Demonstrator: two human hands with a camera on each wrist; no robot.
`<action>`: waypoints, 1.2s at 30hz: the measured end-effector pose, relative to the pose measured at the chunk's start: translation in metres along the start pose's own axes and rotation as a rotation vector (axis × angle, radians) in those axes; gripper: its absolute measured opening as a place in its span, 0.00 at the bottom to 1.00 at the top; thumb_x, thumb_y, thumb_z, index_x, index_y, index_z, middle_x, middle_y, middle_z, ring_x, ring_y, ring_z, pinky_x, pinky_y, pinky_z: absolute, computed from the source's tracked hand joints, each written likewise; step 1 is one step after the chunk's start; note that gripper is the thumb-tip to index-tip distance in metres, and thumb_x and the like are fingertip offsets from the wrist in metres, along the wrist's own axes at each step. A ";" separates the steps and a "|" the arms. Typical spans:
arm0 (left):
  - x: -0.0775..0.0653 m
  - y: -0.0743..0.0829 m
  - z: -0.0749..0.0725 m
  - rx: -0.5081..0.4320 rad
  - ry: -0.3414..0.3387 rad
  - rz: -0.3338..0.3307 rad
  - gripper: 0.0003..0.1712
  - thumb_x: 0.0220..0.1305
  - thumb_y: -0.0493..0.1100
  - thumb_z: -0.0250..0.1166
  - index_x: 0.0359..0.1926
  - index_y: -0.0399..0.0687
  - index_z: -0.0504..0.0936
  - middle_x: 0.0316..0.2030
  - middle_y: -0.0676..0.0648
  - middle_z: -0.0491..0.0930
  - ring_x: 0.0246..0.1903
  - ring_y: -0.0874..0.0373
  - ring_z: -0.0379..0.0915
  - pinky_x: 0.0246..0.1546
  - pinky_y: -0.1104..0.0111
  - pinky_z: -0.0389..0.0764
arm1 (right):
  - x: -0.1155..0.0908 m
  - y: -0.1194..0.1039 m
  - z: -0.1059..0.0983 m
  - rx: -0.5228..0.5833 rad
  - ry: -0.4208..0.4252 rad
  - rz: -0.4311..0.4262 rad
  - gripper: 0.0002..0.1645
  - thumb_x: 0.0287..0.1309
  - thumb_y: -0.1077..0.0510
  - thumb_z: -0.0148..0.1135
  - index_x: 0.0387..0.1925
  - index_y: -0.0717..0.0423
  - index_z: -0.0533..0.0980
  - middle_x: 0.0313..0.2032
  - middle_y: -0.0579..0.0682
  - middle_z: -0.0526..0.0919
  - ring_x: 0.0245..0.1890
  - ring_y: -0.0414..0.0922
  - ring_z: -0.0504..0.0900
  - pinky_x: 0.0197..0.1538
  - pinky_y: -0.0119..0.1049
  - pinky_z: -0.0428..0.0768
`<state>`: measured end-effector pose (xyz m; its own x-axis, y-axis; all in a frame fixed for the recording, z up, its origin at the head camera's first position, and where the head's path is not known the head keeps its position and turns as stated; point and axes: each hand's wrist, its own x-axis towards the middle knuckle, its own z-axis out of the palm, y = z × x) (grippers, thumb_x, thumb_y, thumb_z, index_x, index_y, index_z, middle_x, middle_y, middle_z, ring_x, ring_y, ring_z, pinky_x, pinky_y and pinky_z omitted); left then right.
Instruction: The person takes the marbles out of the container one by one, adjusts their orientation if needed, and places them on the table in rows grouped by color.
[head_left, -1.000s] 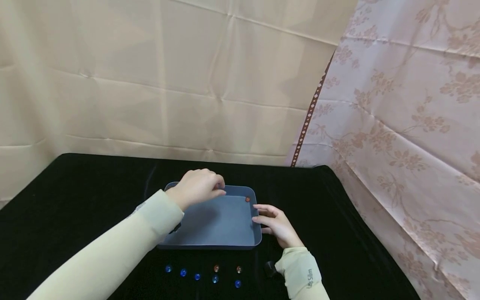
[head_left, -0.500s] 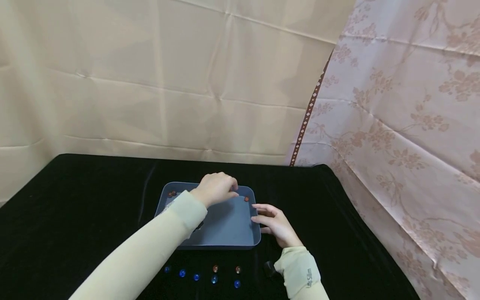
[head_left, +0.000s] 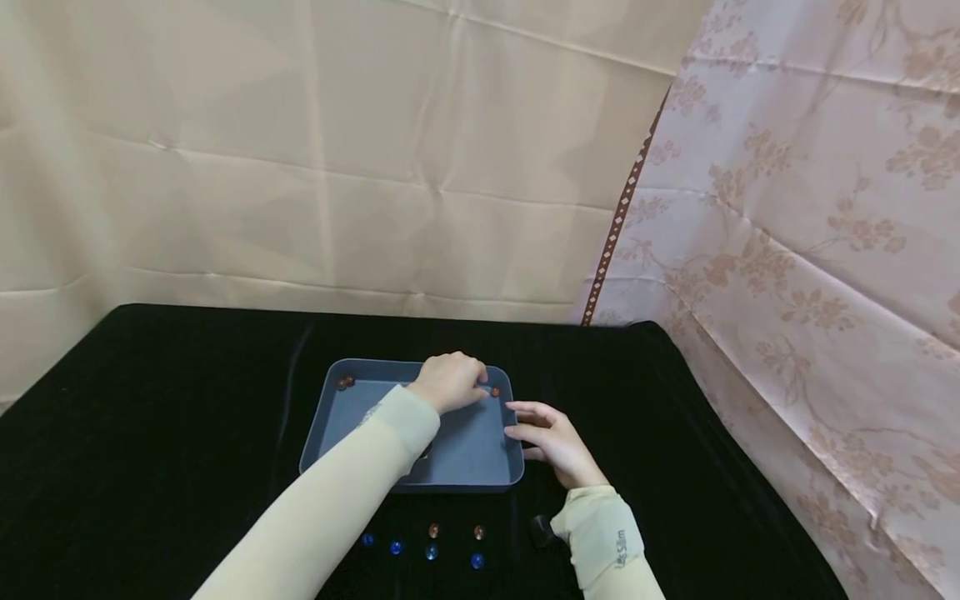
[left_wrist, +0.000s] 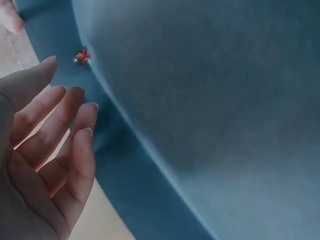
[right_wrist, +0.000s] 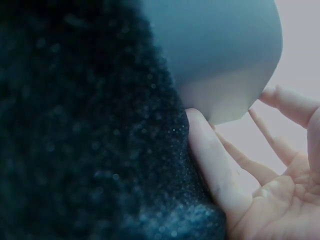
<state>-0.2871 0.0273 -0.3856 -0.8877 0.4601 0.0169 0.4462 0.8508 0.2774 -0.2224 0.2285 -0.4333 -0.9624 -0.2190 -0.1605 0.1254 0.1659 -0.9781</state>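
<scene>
A blue-grey tray (head_left: 476,454) lies on the black cloth. My left hand (head_left: 452,382) hovers over its far right part, fingers loosely curved and holding nothing. In the left wrist view, an orange marble (left_wrist: 82,57) sits against the tray wall, just beyond the left thumb and fingertips and apart from them. Two amber-brown marbles (head_left: 345,382) rest together in the far left corner. My right hand (head_left: 558,442) is at the tray's right side; the right wrist view has its fairly straight fingers (right_wrist: 215,165) touching the outer wall (right_wrist: 220,97).
In front of the tray, several blue marbles (head_left: 477,562) and two amber ones (head_left: 434,531) lie on the black cloth (head_left: 187,433). A small black object (head_left: 542,531) is beside the right cuff. Cream (head_left: 375,167) and floral curtains (head_left: 787,208) stand behind and right.
My left hand has moved rightward across the tray toward the orange marble at the far right, uncovering the two marbles in the far left corner. My right hand has stayed at the tray's side.
</scene>
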 end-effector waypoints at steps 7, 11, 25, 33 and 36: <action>0.006 -0.002 0.010 -0.030 -0.010 -0.026 0.17 0.63 0.53 0.68 0.51 0.54 0.86 0.45 0.51 0.87 0.36 0.59 0.80 0.42 0.61 0.83 | 0.001 0.000 -0.001 0.001 -0.001 -0.001 0.28 0.63 0.59 0.63 0.63 0.62 0.71 0.61 0.66 0.75 0.47 0.45 0.84 0.49 0.46 0.84; 0.009 0.001 0.014 -0.040 -0.019 -0.036 0.21 0.63 0.54 0.68 0.55 0.54 0.84 0.51 0.50 0.85 0.43 0.57 0.82 0.46 0.59 0.83 | 0.000 0.000 -0.001 0.007 -0.003 0.003 0.28 0.63 0.59 0.63 0.63 0.61 0.71 0.61 0.66 0.75 0.47 0.45 0.84 0.49 0.46 0.84; 0.014 0.020 0.024 0.027 -0.023 -0.001 0.10 0.63 0.53 0.69 0.42 0.57 0.89 0.38 0.54 0.86 0.32 0.60 0.77 0.37 0.62 0.82 | -0.001 0.000 -0.002 0.018 0.000 0.002 0.28 0.63 0.61 0.62 0.63 0.62 0.71 0.61 0.65 0.75 0.48 0.46 0.84 0.49 0.46 0.84; 0.012 0.023 0.025 0.038 -0.037 -0.005 0.07 0.63 0.51 0.69 0.36 0.57 0.88 0.29 0.56 0.83 0.26 0.61 0.72 0.32 0.65 0.79 | 0.000 -0.001 0.000 0.003 0.007 0.001 0.28 0.62 0.61 0.62 0.63 0.61 0.72 0.60 0.63 0.76 0.48 0.44 0.84 0.50 0.45 0.84; 0.011 0.023 0.025 0.030 -0.039 -0.009 0.07 0.63 0.51 0.69 0.37 0.56 0.89 0.29 0.55 0.83 0.26 0.61 0.73 0.32 0.65 0.79 | 0.000 -0.001 0.001 0.002 0.011 0.001 0.27 0.62 0.60 0.63 0.63 0.61 0.72 0.60 0.64 0.77 0.48 0.45 0.84 0.50 0.46 0.84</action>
<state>-0.2839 0.0582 -0.4032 -0.8870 0.4611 -0.0229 0.4418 0.8622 0.2480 -0.2220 0.2278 -0.4327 -0.9647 -0.2085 -0.1605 0.1273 0.1641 -0.9782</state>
